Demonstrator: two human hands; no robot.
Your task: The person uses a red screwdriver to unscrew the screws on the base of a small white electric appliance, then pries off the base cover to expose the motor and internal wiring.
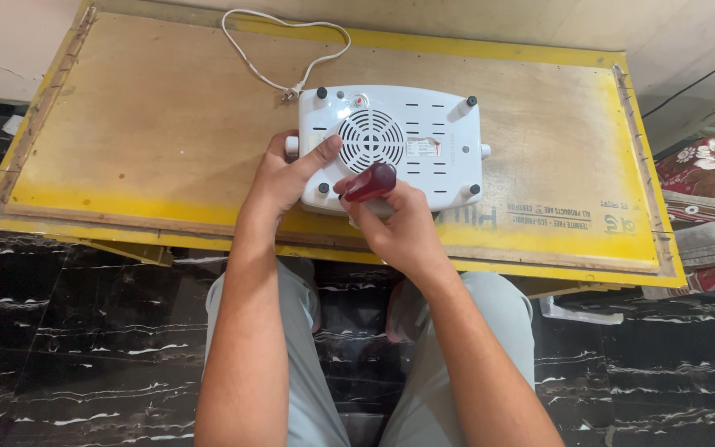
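Right hand [403, 232] grips a red screwdriver handle [370, 182], tip hidden; left hand [287, 174] steadies white appliance [407, 136].

So I count one white appliance [391, 145], one red-handled screwdriver [368, 183], one cord [285, 51], one yellow-edged board [167, 141].

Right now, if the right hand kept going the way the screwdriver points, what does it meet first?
The right hand holds a red-handled screwdriver angled toward the near-left of the white appliance. First contact is probably the appliance's underside, near the round fan grille; the tip is hidden, so depth is unclear.
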